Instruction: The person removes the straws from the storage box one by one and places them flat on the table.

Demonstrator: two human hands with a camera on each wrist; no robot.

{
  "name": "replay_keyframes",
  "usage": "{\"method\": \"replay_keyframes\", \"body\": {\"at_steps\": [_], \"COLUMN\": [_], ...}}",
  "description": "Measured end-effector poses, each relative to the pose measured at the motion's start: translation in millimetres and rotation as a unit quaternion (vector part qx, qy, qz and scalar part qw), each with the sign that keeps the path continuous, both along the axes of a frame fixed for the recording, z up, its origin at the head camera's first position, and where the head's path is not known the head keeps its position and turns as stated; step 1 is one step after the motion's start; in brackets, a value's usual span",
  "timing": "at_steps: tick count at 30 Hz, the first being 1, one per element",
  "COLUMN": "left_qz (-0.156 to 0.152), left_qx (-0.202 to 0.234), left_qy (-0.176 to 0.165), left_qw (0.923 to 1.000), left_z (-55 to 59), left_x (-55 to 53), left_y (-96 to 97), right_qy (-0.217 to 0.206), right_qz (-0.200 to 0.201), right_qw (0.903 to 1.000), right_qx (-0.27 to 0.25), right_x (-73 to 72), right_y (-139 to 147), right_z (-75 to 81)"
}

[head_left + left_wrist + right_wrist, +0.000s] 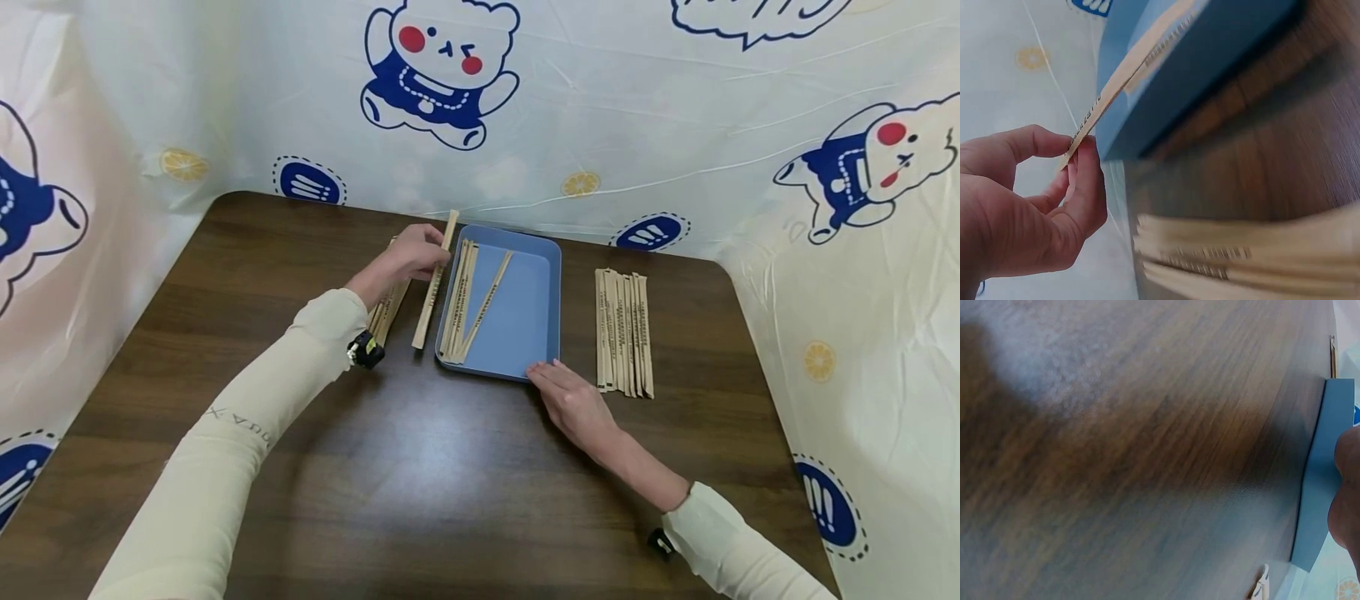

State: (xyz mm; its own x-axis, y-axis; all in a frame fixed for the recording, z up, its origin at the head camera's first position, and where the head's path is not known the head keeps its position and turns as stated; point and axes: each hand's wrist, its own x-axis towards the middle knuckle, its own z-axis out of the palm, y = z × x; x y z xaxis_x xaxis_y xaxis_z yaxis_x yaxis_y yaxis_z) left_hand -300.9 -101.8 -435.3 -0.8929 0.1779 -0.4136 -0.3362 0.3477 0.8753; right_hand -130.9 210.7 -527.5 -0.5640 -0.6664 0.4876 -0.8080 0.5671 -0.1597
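Note:
My left hand (416, 252) pinches a long, thin, tan paper-wrapped stick (430, 310) between thumb and fingers, just left of the blue tray (528, 308). In the left wrist view the stick (1110, 92) slants past the tray's wall (1124, 128), dark print along its wrapper. Several similar sticks (459, 304) lie along the tray's left side, and one slanted stick (489, 302) lies to their right. My right hand (576, 406) rests at the tray's near right corner with fingers extended. The right wrist view catches only part of this hand (1349, 494) against the tray wall (1322, 472).
A pile of wrapped sticks (387, 312) lies on the brown wooden table (420, 475), partly hidden under the left forearm. Another row of sticks (624, 333) lies right of the tray. A printed curtain (570, 108) stands behind the table and along its sides.

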Motion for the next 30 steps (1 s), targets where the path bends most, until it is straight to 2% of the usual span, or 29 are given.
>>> {"method": "replay_keyframes", "body": {"at_steps": [5, 11, 15, 20, 24, 30], "left_qz": [0.013, 0.01, 0.007, -0.001, -0.009, -0.012], "left_qx": [-0.05, -0.099, -0.138, -0.187, -0.212, -0.218], "left_qy": [0.012, 0.037, 0.055, 0.061, 0.073, 0.069], "left_qw": [0.9986, 0.9944, 0.9889, 0.9804, 0.9745, 0.9734], "left_z": [-7.2, -15.3, -17.3, -23.3, -27.8, -28.9], "left_x": [2.2, 5.4, 7.3, 6.3, 6.6, 9.8], "left_y": [-20.6, -37.9, -46.8, -54.1, -56.9, -58.8], "right_qy": [0.0, -0.004, -0.003, -0.006, -0.005, -0.003], "right_qz": [0.003, 0.003, 0.005, 0.001, -0.001, -0.001], "right_qw": [1.0, 1.0, 1.0, 1.0, 1.0, 1.0], "right_qx": [-0.002, 0.002, 0.0, 0.001, 0.003, 0.003], "right_x": [-0.5, -0.6, -0.7, -0.2, 0.2, -0.4], "right_y": [1, 1, 0, 0, 0, 0], "right_z": [-0.8, -0.1, 0.1, -0.2, -0.7, -1.2]}}
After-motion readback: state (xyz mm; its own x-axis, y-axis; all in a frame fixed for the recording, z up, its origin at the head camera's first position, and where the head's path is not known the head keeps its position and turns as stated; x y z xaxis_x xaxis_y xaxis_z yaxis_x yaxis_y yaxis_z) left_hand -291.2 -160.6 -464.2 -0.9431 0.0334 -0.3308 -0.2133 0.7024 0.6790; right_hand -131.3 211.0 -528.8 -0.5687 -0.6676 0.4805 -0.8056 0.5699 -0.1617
